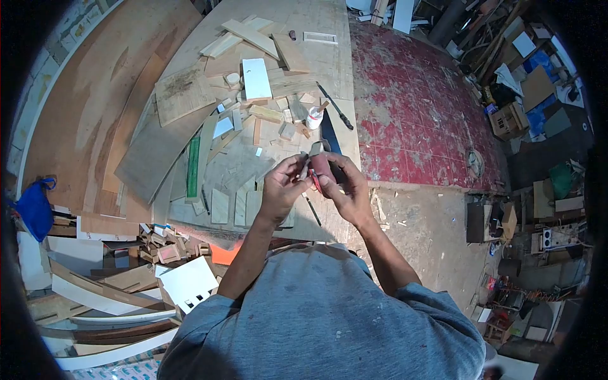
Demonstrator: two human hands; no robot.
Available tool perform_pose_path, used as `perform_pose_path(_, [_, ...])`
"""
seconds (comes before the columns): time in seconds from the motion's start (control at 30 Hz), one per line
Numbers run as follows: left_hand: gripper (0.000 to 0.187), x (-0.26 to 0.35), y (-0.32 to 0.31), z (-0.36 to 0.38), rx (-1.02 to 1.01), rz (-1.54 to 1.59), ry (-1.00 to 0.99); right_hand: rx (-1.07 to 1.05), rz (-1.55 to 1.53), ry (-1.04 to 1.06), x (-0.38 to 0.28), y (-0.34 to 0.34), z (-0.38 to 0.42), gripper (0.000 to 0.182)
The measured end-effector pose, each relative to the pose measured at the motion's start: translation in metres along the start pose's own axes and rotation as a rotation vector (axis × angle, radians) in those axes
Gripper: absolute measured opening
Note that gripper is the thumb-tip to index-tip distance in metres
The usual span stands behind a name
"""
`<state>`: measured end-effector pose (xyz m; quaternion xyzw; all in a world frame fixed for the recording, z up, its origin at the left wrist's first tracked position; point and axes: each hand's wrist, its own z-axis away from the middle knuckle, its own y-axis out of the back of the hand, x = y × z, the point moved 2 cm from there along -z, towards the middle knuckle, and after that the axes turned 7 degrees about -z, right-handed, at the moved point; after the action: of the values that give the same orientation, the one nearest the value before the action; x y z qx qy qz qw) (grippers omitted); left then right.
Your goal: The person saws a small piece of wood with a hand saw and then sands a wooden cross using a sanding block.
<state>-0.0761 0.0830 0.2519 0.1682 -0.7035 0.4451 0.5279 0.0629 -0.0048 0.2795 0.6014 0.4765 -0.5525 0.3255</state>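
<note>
Both hands are raised close together over the near edge of the workbench. My right hand (346,191) is closed round a reddish-brown piece (321,166), which looks like sandpaper and has a greyish curled top. At its lower left side is a small bright red part. My left hand (283,189) pinches a small pale piece (305,170) against the left side of the reddish one. Just beyond the hands stands a white container (315,118) with a brown stick in it.
Wood offcuts (266,114) and a white panel (256,79) lie on the workbench (297,221). A green strip (193,166) is at the left, a black tool (335,106) beyond the hands. Scrap wood (168,253) is piled lower left; red flooring (411,107) lies right.
</note>
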Motion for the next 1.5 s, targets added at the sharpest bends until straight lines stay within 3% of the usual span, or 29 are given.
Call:
perform_pose_path(0.07, [0.032, -0.002, 0.002, 0.004, 0.037, -0.167, -0.050, -0.084, 0.314, 0.218, -0.006, 0.002, 0.000, 0.040])
perform_pose_path(0.1, [0.031, -0.004, 0.009, 0.005, 0.047, -0.308, -0.057, -0.081, 0.315, 0.220, -0.007, 0.002, 0.001, 0.040])
perform_pose_path(0.13, [0.030, -0.007, 0.014, 0.005, 0.057, -0.449, -0.064, -0.030, 0.287, 0.199, -0.009, 0.002, 0.001, 0.040])
perform_pose_path(0.17, [0.025, -0.013, 0.014, 0.005, 0.129, -0.375, -0.113, 0.021, 0.259, 0.178, -0.010, 0.002, 0.001, 0.041])
perform_pose_path(0.2, [0.025, -0.010, 0.008, 0.005, 0.129, -0.376, -0.113, 0.150, 0.138, -0.020, -0.025, -0.001, 0.000, 0.042])
perform_pose_path(0.27, [0.023, -0.003, 0.002, 0.009, 0.225, -0.375, -0.217, 0.149, 0.571, 0.252, -0.033, 0.003, -0.009, 0.041])
perform_pose_path(0.37, [0.021, -0.007, 0.002, 0.010, 0.217, -0.469, -0.239, 0.082, 0.741, 0.376, -0.034, -0.006, -0.006, 0.039])
perform_pose_path(0.47, [0.016, -0.006, 0.003, 0.010, 0.233, -0.662, -0.378, 0.079, 0.715, 0.260, -0.035, -0.012, -0.007, 0.042])
perform_pose_path(0.57, [0.015, -0.004, 0.003, 0.011, 0.258, -0.699, -0.471, 0.053, 0.752, 0.307, -0.036, -0.019, -0.004, 0.041])
perform_pose_path(0.7, [0.016, -0.003, -0.001, 0.012, 0.228, -0.719, -0.457, 0.087, 0.761, 0.222, -0.034, -0.015, -0.006, 0.040])
perform_pose_path(1.0, [0.018, 0.003, 0.000, 0.018, 0.247, -0.675, -0.438, 0.073, 0.708, 0.266, -0.026, -0.007, -0.008, 0.037])
perform_pose_path(1.03, [0.019, -0.003, 0.006, 0.016, 0.201, -0.670, -0.362, 0.113, 0.778, 0.302, -0.034, 0.000, -0.014, 0.035])
perform_pose_path(1.07, [0.019, -0.010, 0.010, 0.011, 0.157, -0.662, -0.288, 0.209, 0.706, 0.208, -0.023, 0.013, -0.019, 0.035])
perform_pose_path(1.13, [0.020, -0.010, 0.003, 0.016, 0.167, -0.603, -0.265, 0.134, 0.522, 0.111, -0.045, 0.005, -0.020, 0.036])
perform_pose_path(1.23, [0.019, 0.006, -0.004, 0.012, 0.133, -0.688, -0.326, -0.012, 0.513, 0.130, -0.046, -0.006, -0.014, 0.036])
perform_pose_path(1.33, [0.018, 0.011, -0.002, 0.015, 0.168, -0.668, -0.350, -0.004, 0.592, 0.108, -0.035, 0.001, -0.016, 0.036])
perform_pose_path(1.47, [0.012, 0.015, 0.005, 0.007, 0.165, -0.978, -0.515, 0.038, 0.599, 0.278, -0.036, 0.005, -0.014, 0.041])
perform_pose_path(1.5, [0.010, 0.015, 0.005, 0.007, 0.151, -0.956, -0.391, -0.004, 0.763, 0.434, -0.050, -0.004, -0.010, 0.045])
